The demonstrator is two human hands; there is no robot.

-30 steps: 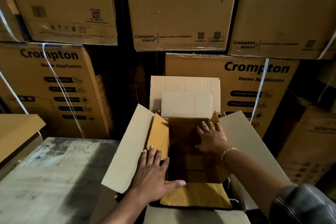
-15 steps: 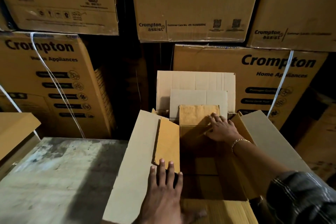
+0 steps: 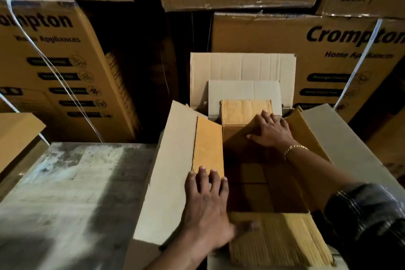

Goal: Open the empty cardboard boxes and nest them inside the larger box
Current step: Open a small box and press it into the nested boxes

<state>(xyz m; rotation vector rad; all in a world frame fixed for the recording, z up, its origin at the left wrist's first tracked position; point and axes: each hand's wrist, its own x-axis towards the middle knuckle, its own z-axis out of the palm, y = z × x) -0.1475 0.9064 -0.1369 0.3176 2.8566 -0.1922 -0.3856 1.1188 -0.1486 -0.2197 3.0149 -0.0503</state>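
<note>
Where shadow lies, the box floor is unclear.

Matt cardboard surfaces.
Pale outer cardboard box; ribbed yellow-brown inner cardboard box; rough, stained grey tabletop; shiny gold metal bracelet.

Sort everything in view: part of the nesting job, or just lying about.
Job: inner box, outer box, left hand, right hand.
Lying about: stacked Crompton cartons, grey surface, box at left.
</note>
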